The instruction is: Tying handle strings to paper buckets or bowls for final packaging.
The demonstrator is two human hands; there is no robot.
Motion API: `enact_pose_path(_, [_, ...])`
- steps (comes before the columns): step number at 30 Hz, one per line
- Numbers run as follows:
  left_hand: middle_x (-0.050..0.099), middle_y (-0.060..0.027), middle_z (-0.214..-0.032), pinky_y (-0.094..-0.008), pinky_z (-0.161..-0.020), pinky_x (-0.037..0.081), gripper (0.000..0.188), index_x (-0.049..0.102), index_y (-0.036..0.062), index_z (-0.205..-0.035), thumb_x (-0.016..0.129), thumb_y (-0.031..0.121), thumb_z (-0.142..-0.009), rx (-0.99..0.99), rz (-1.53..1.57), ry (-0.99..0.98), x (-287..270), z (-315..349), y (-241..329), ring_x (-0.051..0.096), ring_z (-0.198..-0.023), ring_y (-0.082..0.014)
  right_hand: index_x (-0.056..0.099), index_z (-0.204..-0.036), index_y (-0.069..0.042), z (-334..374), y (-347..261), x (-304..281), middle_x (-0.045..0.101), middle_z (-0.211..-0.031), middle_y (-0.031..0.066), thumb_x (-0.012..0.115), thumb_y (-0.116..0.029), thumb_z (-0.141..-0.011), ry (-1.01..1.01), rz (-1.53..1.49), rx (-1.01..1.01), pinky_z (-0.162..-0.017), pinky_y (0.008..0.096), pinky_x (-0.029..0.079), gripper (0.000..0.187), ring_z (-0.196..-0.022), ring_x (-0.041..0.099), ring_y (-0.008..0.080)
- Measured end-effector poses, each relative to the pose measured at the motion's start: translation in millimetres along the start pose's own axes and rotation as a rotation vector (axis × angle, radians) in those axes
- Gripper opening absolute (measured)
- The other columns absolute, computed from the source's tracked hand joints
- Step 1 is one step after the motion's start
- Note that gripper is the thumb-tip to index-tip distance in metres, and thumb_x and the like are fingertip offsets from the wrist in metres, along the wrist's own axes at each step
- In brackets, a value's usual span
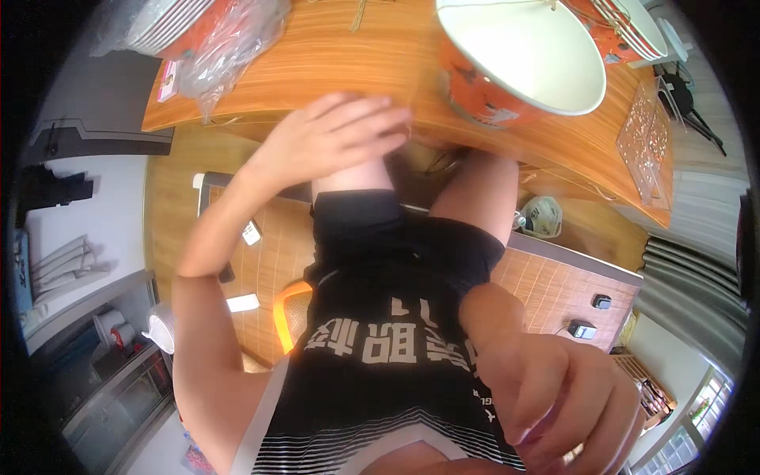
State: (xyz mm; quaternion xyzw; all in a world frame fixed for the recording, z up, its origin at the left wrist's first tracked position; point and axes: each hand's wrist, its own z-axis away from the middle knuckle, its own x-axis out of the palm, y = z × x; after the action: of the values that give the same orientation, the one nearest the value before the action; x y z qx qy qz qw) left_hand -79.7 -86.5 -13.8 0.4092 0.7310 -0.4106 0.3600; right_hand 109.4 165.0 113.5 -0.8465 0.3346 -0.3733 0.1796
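My left hand reaches over the near edge of the wooden table, above my thigh. Its fingers are stretched out, slightly smeared by motion, and nothing is in them. My right hand is raised close to the camera at the lower right with the fingers curled in. Whatever it may hold is hidden behind the fingers. A large orange paper bucket with a white inside stands tilted toward me at the table's front edge. Thin brown twine runs across its far rim. Neither hand touches the bucket.
Stacked paper buckets in clear plastic wrap are at the table's far left. More stacked buckets stand at the far right. A clear speckled plastic piece lies at the right edge. A tied bag sits below the table.
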Motion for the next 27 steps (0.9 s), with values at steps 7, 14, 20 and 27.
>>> enact_pose_path(7, [0.060,-0.0008,-0.138,-0.0344,-0.106,0.045,0.048,0.064,0.0171,-0.133,0.058,0.019,-0.085,0.047,-0.055,-0.011,34,-46,7,0.053,-0.128,-0.0176,0.055,-0.078,-0.015,3,26,5,0.066,-0.081,0.0005,0.063,-0.017,-0.092,0.108,0.158,-0.327,-0.056,0.0299,0.047,0.017,-0.067,0.060,0.0136])
enact_pose_path(14, [0.070,-0.0011,-0.091,-0.0325,-0.080,0.051,0.025,0.076,0.0107,-0.105,0.070,0.014,-0.081,-0.120,0.284,0.298,43,-35,2,0.067,-0.089,-0.0189,0.064,-0.091,-0.002,66,86,-78,0.068,-0.075,0.0171,0.069,-0.017,-0.093,0.003,1.138,0.692,-0.059,0.0419,0.053,0.016,-0.067,0.069,0.0331])
enact_pose_path(20, [0.071,-0.0093,-0.079,-0.0327,-0.071,0.047,0.014,0.078,0.0035,-0.102,0.073,0.007,-0.090,-0.660,0.680,0.473,14,-44,21,0.063,-0.069,-0.0220,0.073,-0.091,-0.002,198,168,-140,0.073,-0.086,0.0195,0.072,-0.046,-0.087,-0.322,1.680,1.297,-0.070,0.0467,0.061,0.044,-0.079,0.074,0.0346])
enact_pose_path(27, [0.068,-0.0018,-0.082,-0.0210,-0.060,0.039,0.018,0.075,-0.0003,-0.108,0.065,0.013,-0.101,-0.906,0.715,0.684,3,-57,25,0.051,-0.067,-0.0051,0.075,-0.095,-0.005,203,205,-164,0.074,-0.093,0.0173,0.069,-0.048,-0.090,-0.730,1.591,1.370,-0.075,0.0475,0.060,0.044,-0.086,0.074,0.0337])
